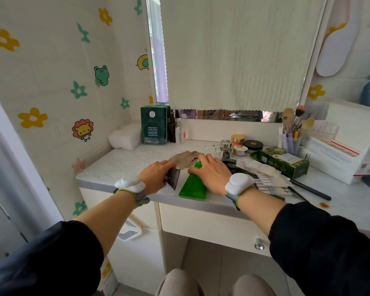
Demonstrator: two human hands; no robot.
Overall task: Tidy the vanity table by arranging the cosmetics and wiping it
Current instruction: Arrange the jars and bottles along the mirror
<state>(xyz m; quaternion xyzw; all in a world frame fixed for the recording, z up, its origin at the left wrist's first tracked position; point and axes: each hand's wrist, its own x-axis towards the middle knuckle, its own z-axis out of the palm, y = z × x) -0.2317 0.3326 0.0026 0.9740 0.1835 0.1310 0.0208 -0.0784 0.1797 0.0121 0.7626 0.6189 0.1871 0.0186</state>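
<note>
The left hand (156, 176) grips a dark tube (173, 178), and the right hand (212, 169) lies open and flat on a green tube (192, 186) just beside it. Both tubes lie near the front edge of the bench (115, 165). A crumpled cloth (185, 158) lies just behind the hands, and jars (238, 140) and a cup of brushes (292, 142) stand farther right.

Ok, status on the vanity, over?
Left hand gripping dark tube. Right hand flat on green tube. Cloth behind, unused. Clutter right.

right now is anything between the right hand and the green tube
No, nothing visible. The right hand already lies on the green tube, which rests flat near the table's front edge. The left hand holds a dark tube beside it, and a beige cloth lies just behind.
</note>
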